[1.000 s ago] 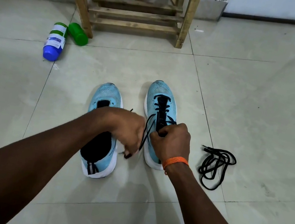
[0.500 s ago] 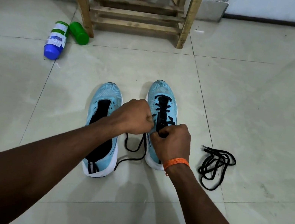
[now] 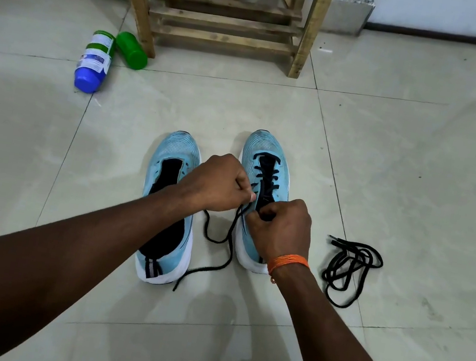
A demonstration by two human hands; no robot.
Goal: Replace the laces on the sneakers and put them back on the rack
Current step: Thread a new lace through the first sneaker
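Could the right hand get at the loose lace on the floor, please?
Probably yes: the loose lace lies on bare tile beside the right hand, nothing between, though that hand grips the sneaker.

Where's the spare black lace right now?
Head view: the spare lace lies coiled on the floor, right of the laced sneaker and the right hand, touching neither.

Tiled floor (image 3: 424, 148) carries sneakers (image 3: 267, 150), loose lace (image 3: 346, 258), rack (image 3: 225, 22) and, apparently, bottles (image 3: 95, 58).
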